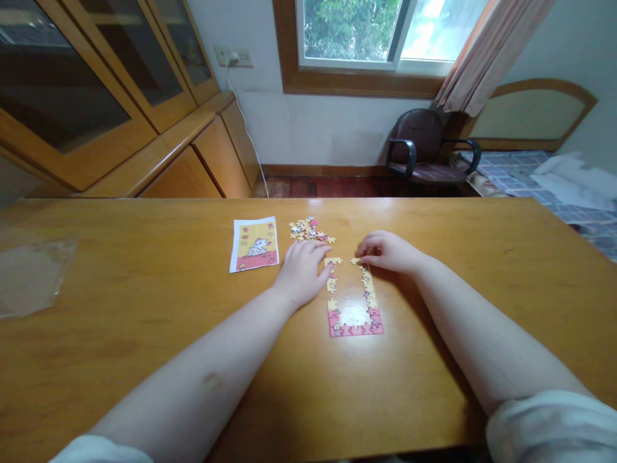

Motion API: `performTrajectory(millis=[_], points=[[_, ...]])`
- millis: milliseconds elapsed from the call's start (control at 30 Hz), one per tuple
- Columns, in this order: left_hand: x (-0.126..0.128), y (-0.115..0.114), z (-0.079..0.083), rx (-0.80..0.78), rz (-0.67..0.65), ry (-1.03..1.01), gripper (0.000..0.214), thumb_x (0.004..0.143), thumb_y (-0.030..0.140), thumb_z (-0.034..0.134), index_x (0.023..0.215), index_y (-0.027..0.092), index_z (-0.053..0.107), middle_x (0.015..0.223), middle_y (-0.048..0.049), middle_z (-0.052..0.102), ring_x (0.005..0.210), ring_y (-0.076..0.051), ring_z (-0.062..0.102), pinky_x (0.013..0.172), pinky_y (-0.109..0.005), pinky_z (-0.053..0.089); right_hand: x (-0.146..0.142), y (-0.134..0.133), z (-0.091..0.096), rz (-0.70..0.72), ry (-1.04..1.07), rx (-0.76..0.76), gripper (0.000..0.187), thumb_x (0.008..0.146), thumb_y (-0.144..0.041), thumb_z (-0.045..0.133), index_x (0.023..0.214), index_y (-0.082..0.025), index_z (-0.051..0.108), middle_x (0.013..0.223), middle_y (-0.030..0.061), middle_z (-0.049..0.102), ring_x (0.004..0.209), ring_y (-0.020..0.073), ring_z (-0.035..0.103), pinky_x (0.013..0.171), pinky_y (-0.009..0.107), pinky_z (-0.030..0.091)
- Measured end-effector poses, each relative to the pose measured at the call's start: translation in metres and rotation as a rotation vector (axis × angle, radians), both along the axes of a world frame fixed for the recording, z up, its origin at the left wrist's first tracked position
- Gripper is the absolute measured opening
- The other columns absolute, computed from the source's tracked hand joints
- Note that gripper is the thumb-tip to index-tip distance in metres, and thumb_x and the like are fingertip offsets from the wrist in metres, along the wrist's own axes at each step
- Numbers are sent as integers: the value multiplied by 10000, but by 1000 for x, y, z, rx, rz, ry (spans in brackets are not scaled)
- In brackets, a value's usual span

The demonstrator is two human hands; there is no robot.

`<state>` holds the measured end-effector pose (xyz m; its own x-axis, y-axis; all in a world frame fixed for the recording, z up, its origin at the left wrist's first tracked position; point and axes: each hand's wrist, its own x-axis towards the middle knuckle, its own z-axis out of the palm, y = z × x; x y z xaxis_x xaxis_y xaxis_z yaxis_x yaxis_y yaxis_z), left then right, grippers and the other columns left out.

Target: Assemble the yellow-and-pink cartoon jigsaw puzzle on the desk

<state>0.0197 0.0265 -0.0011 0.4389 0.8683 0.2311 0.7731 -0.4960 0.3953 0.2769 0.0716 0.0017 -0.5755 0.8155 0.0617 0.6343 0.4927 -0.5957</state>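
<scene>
A jigsaw puzzle border lies on the table, pink along its near edge and yellow up both sides. Its far edge has a gap in the middle, and another gap breaks its left side. My left hand rests palm down at the upper left of the border, fingers spread, thumb over the left-side pieces. At the far right corner, my right hand has its fingers curled and pinched at a yellow puzzle piece. Just beyond my left fingertips is a heap of loose puzzle pieces.
Left of the heap lies a picture sheet with a white animal on yellow and pink. A clear plastic bag is at the table's left. Beyond the wooden table stand a glass-door cabinet, an office chair and a bed.
</scene>
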Motion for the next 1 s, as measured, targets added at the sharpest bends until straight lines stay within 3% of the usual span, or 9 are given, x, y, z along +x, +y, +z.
performTrajectory(millis=[100,567,667,833,900,1000], points=[[-4,8,-6,-40,34,20,285,878,314,606,1120,184,683,1209,-88,656,1164,-278,545,1047,-465,415,0,1,-2,34,-11,19,124,806,-289,699,839,-188,762,877,77,707,845,196,646,829,339,510],[-3,7,-10,-54,-45,52,292,870,337,615,1120,211,698,1220,-75,643,1197,-278,511,1077,-469,383,-1,2,-5,66,-15,23,153,847,-260,633,847,-200,774,885,77,709,862,198,654,846,329,510],[-2,6,-11,-55,-46,64,333,865,337,620,1172,222,679,1260,-83,623,1225,-285,494,1088,-486,374,2,3,1,-40,-38,38,174,855,-276,620,842,-188,769,876,80,708,840,199,650,832,328,501],[-2,4,-11,-63,-84,93,336,886,335,593,1205,261,667,1320,-78,589,1273,-279,470,1138,-527,297,16,6,11,-391,-196,24,195,845,-310,619,848,-181,765,821,76,706,740,200,616,707,317,469],[-1,4,-9,-74,-89,90,320,886,331,594,1187,258,677,1296,-74,605,1252,-271,489,1131,-517,304,22,7,12,-433,-230,-63,197,834,-317,623,864,-186,767,774,59,708,675,182,593,646,300,448],[-1,4,-6,-90,-96,71,322,885,324,596,1188,243,669,1237,-69,640,1180,-262,534,1077,-479,372,27,7,15,-381,-219,-133,202,812,-301,635,914,-193,772,764,37,714,623,154,559,599,276,419]])
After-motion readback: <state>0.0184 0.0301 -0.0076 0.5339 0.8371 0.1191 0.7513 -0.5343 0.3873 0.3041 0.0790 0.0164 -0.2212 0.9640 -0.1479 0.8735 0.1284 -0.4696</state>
